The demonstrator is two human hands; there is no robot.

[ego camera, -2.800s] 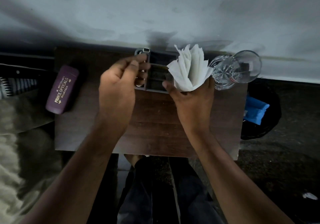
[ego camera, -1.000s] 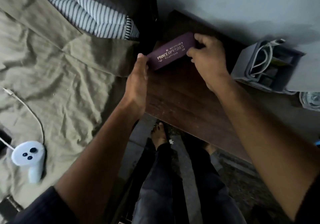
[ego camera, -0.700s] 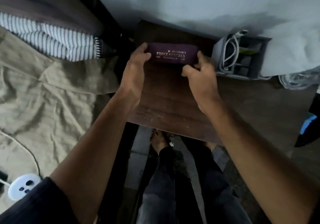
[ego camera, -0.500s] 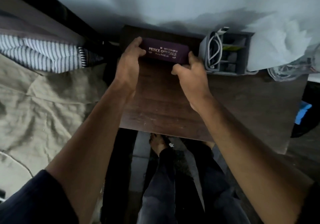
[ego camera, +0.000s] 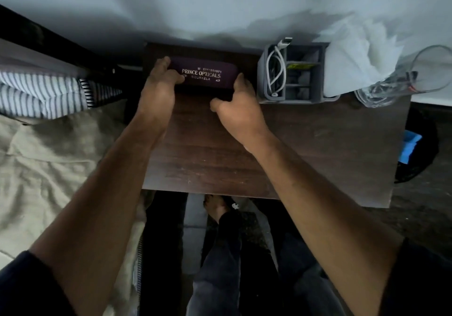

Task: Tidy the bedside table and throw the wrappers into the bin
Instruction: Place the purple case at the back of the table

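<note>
Purple spectacle case (ego camera: 208,76) between left hand (ego camera: 159,88) and right hand (ego camera: 241,110), on bedside table (ego camera: 318,149).

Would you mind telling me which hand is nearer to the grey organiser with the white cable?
The right hand. It holds the right end of the purple glasses case, just left of the grey organiser; the left hand grips the case's far end.
</note>
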